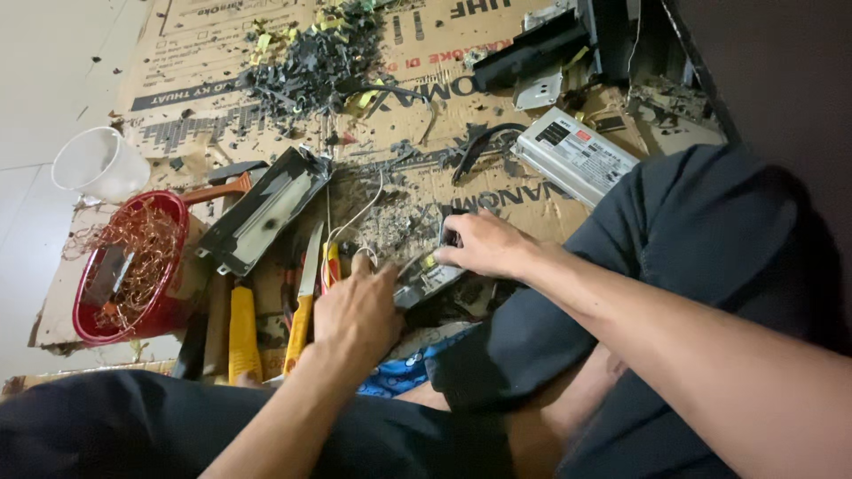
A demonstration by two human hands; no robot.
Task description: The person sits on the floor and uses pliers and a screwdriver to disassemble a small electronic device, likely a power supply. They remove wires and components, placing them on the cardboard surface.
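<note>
My left hand point(357, 310) and my right hand point(484, 246) both grip a small grey electronic part point(424, 279) with wires, held low over the cardboard between my knees. The left hand's fingers curl over its near end, by a thin white wire point(359, 213). The right hand pinches its far end. Just left of my left hand lie a yellow-handled knife point(303, 297) and a red-and-yellow-handled tool point(329, 264).
A black metal casing point(264, 208) lies to the left, beside a red bowl point(89, 328) of copper wire and a clear plastic cup point(99, 164). A silver power supply box point(575, 153) sits at right. A heap of black scrap point(315, 62) covers the far cardboard.
</note>
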